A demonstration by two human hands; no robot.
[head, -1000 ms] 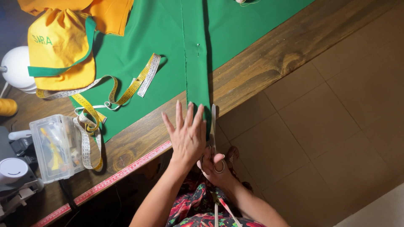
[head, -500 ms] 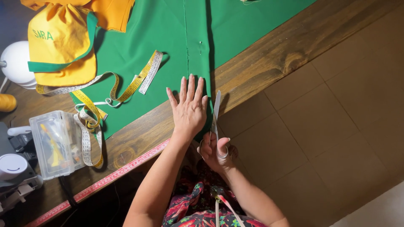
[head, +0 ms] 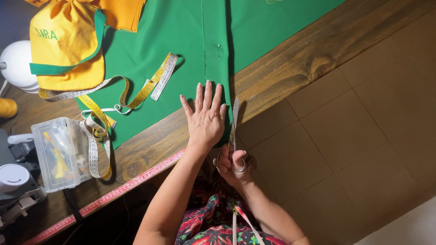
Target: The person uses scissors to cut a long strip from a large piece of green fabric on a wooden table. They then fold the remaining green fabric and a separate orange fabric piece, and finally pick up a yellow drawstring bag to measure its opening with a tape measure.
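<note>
Since a second ago both hands have climbed a little up the frame along the fabric's edge, the scissors [head: 233,124] now pointing further into the green fabric [head: 181,41], which suggests the cut is advancing along that edge. Left hand [head: 206,118] lies flat with fingers spread, pressing the fabric strip at the table's edge in the middle of the frame. Right hand [head: 235,165], just below and to the right, grips the scissor handles with fingers through the loops; the blades look nearly closed, running up beside the left hand. One pair of scissors is in view. The fabric covers the upper middle of the wooden table [head: 313,54], with a single pin [head: 218,51] stuck in it above the left hand. Two tape measures show: a yellow one [head: 136,93] coiled left of the hand, and a red one [head: 118,193] along the table's lower edge. One yellow bag [head: 68,50] lies upper left, one clear plastic box [head: 59,152] lower left.
</note>
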